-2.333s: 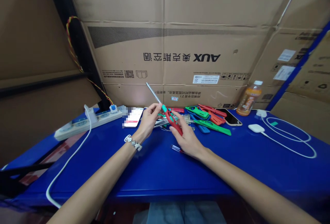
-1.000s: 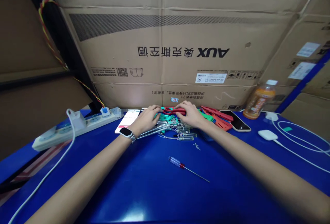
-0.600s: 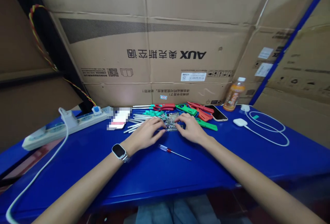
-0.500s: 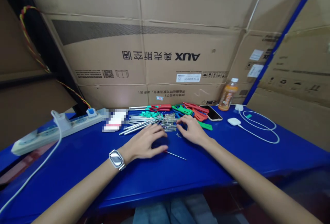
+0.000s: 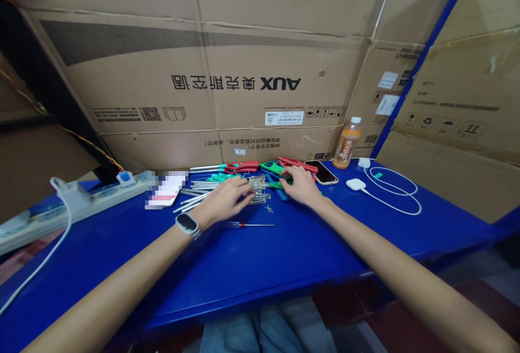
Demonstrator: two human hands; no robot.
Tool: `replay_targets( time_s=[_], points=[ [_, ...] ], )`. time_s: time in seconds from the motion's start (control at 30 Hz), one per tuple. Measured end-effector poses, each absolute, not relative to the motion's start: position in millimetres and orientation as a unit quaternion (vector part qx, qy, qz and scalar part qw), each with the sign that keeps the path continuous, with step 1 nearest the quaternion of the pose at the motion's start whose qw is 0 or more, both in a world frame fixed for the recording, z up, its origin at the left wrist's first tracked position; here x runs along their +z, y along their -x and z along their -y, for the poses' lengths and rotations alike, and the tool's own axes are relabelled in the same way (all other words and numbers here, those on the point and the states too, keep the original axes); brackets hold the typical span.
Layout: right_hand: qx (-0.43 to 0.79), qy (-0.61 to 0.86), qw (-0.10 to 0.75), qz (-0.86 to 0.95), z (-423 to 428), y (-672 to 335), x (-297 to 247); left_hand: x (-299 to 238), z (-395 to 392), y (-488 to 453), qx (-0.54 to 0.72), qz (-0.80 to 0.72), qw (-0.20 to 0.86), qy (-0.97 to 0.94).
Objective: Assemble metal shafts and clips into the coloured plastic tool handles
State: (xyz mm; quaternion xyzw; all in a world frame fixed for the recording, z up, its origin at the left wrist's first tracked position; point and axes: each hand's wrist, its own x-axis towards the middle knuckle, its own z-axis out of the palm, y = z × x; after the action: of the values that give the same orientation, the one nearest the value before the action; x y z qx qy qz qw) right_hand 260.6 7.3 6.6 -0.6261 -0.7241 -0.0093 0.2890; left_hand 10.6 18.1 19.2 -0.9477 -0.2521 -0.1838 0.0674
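My left hand (image 5: 225, 198) lies with its fingers stretched over a pile of metal shafts and clear-handled bits (image 5: 227, 189) on the blue table (image 5: 260, 266). My right hand (image 5: 299, 186) reaches into the heap of coloured plastic handles (image 5: 280, 168), fingers curled on a green handle (image 5: 277, 184). A red-handled tool with its shaft fitted (image 5: 233, 167) lies at the back of the pile. A small red-and-clear screwdriver (image 5: 248, 225) lies loose on the table just in front of my left hand.
A phone (image 5: 324, 172), an orange drink bottle (image 5: 345, 148) and a white charger with a looped cable (image 5: 390, 196) sit at the right. Another phone (image 5: 164, 193) and a power strip (image 5: 77, 204) lie left. Cardboard boxes (image 5: 244, 71) wall the back.
The red-handled tool I held earlier was laid at the back of the pile. Both hands dropped to the table, and my right hand moved onto the coloured handles. The view shifted left.
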Motion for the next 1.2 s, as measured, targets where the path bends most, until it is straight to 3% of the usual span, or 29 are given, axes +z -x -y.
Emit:
replay_targets(
  time_s=[0.2, 0.37, 0.63, 0.87, 1.0, 1.2],
  points=[
    [-0.093, 0.685, 0.16, 0.705, -52, -251, 23, 29, -89, -63, -0.127, 0.347, 0.114, 0.922],
    [-0.099, 0.688, 0.124, 0.708, -66, -252, 23, 18, -125, -81, -0.121, 0.366, 0.116, 0.916],
    [-0.12, 0.648, 0.16, 0.735, -69, -266, 25, 11, -131, -87, -0.149, 0.355, 0.105, 0.917],
    [-0.12, 0.601, 0.231, 0.756, -41, -273, 33, 36, -92, -54, -0.269, 0.318, 0.072, 0.906],
    [-0.05, 0.503, 0.274, 0.818, -12, -245, 27, 45, -53, -10, -0.263, 0.276, 0.055, 0.923],
    [0.043, 0.403, 0.24, 0.882, 7, -187, 7, 22, -10, 54, -0.224, 0.306, -0.043, 0.924]
  ],
)
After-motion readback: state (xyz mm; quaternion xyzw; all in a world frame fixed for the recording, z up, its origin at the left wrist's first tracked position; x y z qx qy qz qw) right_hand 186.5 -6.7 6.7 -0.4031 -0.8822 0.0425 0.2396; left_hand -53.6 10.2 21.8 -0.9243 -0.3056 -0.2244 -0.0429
